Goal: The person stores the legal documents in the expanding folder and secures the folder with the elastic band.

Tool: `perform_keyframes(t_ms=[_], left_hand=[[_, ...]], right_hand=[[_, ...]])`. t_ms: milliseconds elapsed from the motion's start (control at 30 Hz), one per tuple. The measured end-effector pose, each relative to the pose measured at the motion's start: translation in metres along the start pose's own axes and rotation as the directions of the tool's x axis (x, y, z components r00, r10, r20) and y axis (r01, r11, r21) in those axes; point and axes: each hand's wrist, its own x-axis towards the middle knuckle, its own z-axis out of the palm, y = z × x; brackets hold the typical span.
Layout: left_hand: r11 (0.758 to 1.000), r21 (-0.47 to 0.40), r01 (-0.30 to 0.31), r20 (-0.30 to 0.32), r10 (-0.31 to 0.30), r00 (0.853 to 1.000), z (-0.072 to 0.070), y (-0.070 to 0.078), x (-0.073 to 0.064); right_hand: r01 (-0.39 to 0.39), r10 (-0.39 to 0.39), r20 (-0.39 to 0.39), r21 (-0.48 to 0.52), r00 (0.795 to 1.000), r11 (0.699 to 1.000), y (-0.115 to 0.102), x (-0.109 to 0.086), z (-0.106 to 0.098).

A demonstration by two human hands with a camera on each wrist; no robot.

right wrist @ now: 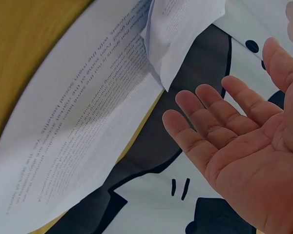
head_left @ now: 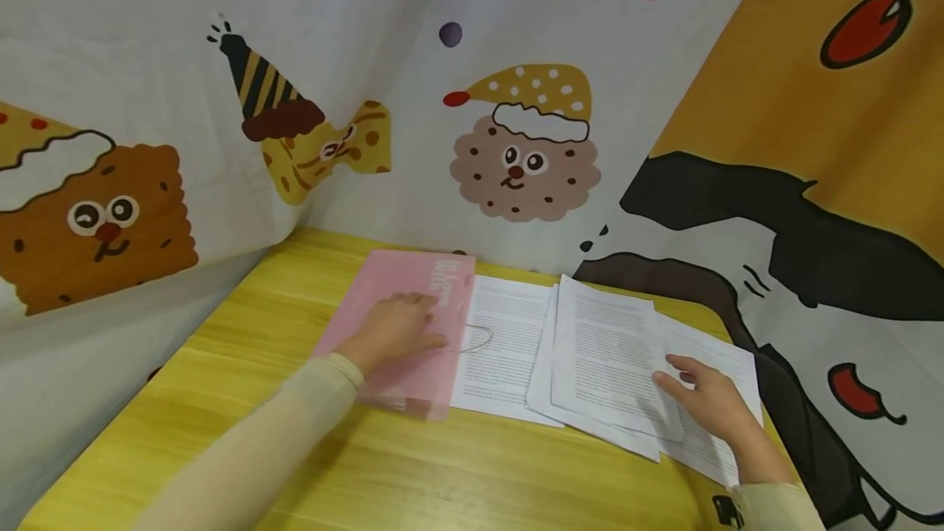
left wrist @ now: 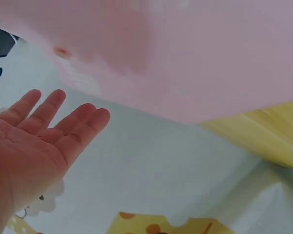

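Note:
A pink translucent folder (head_left: 394, 273) with pale lettering lies toward the left of the wooden table. My left hand (head_left: 394, 330) is over it, fingers extended; in the left wrist view its palm (left wrist: 39, 146) shows with nothing in it. Several printed sheets (head_left: 605, 342) overlap to the right of the folder, and the leftmost sheet (head_left: 501, 375) runs up to the folder's right edge. A thin loop of cord (head_left: 490, 338) sticks out from that edge. My right hand (head_left: 704, 400) hovers at the rightmost sheet (right wrist: 88, 112), its fingers (right wrist: 210, 117) relaxed and apart, holding nothing.
Yellow wood-grain tabletop (head_left: 442, 474) extends in front of the papers. A white curtain (head_left: 413, 179) printed with cartoon biscuits hangs right behind the table and along its sides. A small black object (head_left: 726, 510) shows by the right sleeve.

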Motion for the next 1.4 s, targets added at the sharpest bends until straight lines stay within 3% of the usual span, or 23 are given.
perform_keyframes(t_ms=[400,867,1400], left_hand=[[1.000,0.001,0.018,0.083,-0.018,0.996,0.014,0.023,0.012],[0.999,-0.001,0.049,0.123,-0.049,0.991,0.018,0.033,0.022],[0.993,0.116,0.038,0.137,-0.054,0.989,0.028,0.043,0.033]], right_hand=[[-0.001,0.001,-0.005,0.011,1.000,1.000,0.001,0.001,0.003],[0.007,-0.007,-0.012,0.009,1.000,1.000,0.004,0.001,0.006],[0.012,-0.012,0.004,0.026,1.000,1.000,0.004,0.000,0.008]])
